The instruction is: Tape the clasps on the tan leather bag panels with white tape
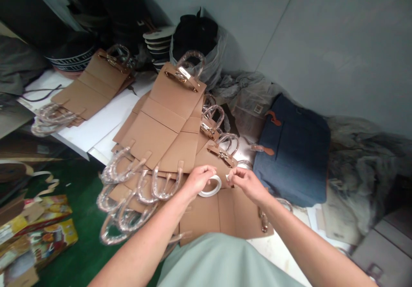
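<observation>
My left hand (201, 179) is closed around the edge of a white roll of tape (210, 187). My right hand (246, 183) is just to its right, fingers pinched on a small white piece of tape (227, 177). Whether that piece still joins the roll I cannot tell. Both hands are above a flat tan bag panel (227, 216) with metal fittings on its right side. Beyond them lies a stack of similar tan bag panels (164, 107), with plastic-wrapped handles (122, 167) hanging over the left edge and gold-coloured clasps (185, 76) at the far end.
A dark blue bag (292, 149) with orange-brown tabs lies at right, beside crumpled clear plastic (360, 167). More tan panels (93, 83) rest at the far left. Behind stand stacked reels (157, 44) and a black bundle in plastic (196, 34). Yellow packets (53, 235) are low at left.
</observation>
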`<act>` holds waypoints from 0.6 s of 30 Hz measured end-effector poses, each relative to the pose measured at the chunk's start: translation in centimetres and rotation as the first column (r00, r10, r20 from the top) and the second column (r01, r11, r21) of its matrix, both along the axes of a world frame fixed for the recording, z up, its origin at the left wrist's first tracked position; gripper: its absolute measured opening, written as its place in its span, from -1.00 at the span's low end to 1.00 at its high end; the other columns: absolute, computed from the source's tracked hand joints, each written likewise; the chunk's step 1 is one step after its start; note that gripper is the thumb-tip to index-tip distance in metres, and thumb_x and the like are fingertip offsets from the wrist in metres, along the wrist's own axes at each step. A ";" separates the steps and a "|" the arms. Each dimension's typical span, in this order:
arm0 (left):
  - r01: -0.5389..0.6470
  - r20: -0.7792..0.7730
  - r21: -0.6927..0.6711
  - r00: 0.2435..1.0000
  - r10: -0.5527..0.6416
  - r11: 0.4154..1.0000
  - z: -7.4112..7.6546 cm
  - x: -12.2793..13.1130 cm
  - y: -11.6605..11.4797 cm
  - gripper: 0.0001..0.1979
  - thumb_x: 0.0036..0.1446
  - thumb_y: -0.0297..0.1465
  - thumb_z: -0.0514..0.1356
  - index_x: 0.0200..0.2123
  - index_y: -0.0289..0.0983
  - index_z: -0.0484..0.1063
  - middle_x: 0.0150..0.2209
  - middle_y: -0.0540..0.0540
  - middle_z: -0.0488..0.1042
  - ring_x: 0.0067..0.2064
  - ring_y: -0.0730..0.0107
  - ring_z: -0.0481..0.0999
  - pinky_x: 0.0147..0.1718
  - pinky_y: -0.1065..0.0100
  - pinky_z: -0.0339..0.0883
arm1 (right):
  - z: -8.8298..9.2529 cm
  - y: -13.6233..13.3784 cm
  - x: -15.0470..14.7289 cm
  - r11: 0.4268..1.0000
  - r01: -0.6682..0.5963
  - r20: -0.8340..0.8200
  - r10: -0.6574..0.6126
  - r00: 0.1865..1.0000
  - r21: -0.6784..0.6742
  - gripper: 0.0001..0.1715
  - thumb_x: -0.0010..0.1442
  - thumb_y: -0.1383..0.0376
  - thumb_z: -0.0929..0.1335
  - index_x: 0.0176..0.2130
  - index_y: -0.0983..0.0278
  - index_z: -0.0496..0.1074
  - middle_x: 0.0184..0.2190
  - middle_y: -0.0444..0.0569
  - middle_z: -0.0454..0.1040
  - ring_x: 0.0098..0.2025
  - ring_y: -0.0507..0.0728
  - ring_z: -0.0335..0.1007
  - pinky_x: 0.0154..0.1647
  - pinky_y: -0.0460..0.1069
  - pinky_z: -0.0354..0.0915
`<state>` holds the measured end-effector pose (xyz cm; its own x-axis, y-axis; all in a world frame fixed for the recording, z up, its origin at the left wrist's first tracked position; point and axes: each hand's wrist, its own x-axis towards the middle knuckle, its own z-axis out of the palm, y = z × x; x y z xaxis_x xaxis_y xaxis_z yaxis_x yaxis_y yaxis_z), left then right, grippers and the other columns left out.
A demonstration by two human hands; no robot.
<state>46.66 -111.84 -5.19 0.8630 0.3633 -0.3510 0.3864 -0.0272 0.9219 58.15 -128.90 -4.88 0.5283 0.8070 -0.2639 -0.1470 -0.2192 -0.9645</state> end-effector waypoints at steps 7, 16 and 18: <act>0.109 0.088 -0.043 0.991 -0.105 0.993 0.6 2.0 2.0 -0.79 0.14 -0.31 0.17 -0.48 -0.29 0.43 0.35 -0.16 0.27 -0.56 0.64 0.32 -0.60 0.42 0.17 | -3.3 3.6 2.2 0.976 0.213 -0.278 -0.195 0.941 0.039 -0.62 -0.02 0.02 0.54 -0.40 0.23 0.48 -0.36 -0.08 0.56 -0.26 0.15 0.46 -0.12 0.00 0.30; 0.048 0.151 0.182 0.986 -0.076 0.982 0.8 2.7 2.5 -0.81 0.14 -0.38 0.16 -0.51 -0.26 0.42 0.00 -0.19 0.53 -0.14 0.23 0.53 -0.14 0.26 0.38 | -2.9 5.2 2.9 0.964 0.240 -0.062 -0.248 0.967 -0.117 -0.60 0.03 -0.03 0.48 -0.37 0.25 0.46 -0.48 -0.15 0.47 -0.50 0.11 0.42 -0.48 -0.05 0.23; 0.036 0.137 0.183 0.989 -0.061 0.982 0.9 2.6 2.4 -0.80 0.12 -0.38 0.16 -0.53 -0.26 0.43 -0.01 -0.21 0.52 -0.08 0.19 0.52 -0.07 0.23 0.36 | -3.0 5.4 3.1 0.964 0.226 -0.007 -0.229 0.973 -0.143 -0.60 0.06 -0.03 0.45 -0.36 0.25 0.46 -0.48 -0.13 0.48 -0.52 0.11 0.42 -0.53 -0.06 0.17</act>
<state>49.23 -109.44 -4.26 0.9175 0.3657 -0.1567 0.2463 -0.2130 0.9455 61.25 -123.47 -7.83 0.6863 0.6203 -0.3797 -0.2303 -0.3098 -0.9225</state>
